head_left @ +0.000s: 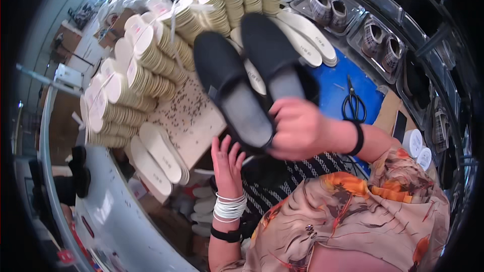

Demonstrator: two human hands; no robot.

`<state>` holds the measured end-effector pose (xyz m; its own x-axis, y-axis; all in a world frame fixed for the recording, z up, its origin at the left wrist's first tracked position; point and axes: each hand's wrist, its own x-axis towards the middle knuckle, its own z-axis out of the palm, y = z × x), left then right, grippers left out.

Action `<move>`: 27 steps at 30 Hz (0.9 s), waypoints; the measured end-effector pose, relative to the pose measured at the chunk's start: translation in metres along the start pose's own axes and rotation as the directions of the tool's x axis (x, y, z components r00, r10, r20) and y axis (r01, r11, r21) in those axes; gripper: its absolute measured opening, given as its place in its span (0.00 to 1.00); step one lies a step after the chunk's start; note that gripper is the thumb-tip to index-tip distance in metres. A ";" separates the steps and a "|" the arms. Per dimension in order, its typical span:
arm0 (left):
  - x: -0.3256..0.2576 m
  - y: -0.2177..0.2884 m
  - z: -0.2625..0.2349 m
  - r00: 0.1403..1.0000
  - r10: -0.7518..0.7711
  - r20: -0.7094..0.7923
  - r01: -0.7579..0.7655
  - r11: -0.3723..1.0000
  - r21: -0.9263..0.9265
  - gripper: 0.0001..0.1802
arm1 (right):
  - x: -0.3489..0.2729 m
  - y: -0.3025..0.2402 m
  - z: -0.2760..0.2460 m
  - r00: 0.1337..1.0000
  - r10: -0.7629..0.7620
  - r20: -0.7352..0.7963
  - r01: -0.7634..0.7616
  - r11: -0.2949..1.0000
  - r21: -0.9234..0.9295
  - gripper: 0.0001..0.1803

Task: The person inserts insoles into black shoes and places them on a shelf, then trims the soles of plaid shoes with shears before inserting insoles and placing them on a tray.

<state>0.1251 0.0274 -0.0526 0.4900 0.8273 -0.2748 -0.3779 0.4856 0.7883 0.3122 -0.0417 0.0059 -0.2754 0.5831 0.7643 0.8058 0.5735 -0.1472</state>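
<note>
A pair of black slip-on shoes with grey lining is lifted above the work table, toes pointing away from me. My right hand (297, 128) is closed around their heel ends, its fingers between the left shoe (219, 65) and the right shoe (267, 43). Just below the left shoe's heel, my left hand (228, 168) is open with its fingers spread; whether its fingertips touch the heel I cannot tell. White insoles (307, 38) lie partly behind the shoes. More loose insoles (161, 158) rest at the table's near left corner.
Tall stacks of cream insoles (146, 53) line the table's far and left sides. Small dark bits are scattered over the board (194, 116). Black scissors (354, 103) lie on a blue surface (335, 83) at right. Beyond are trays (375, 45) of plaid shoes and two white spools (414, 142).
</note>
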 end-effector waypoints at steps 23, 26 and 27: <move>0.020 -0.023 -0.028 0.994 0.104 -0.013 0.050 -0.360 0.932 0.20 | -0.240 0.021 -0.073 -0.079 0.995 0.054 -0.542 0.002 -0.840 0.16; 0.028 -0.023 -0.036 0.993 0.113 -0.045 0.078 -0.309 0.948 0.21 | -0.246 0.029 -0.081 -0.069 0.997 0.027 -0.575 -0.018 -0.818 0.16; 0.029 -0.021 -0.040 0.993 0.114 -0.038 0.073 -0.315 0.946 0.21 | -0.250 0.036 -0.076 -0.071 0.997 0.023 -0.581 -0.023 -0.814 0.16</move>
<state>0.1164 0.0526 -0.0995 0.4131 0.8876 -0.2037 0.8981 -0.3601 0.2524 0.4496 -0.2108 -0.1433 0.8111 0.5439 -0.2152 0.5683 -0.8198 0.0700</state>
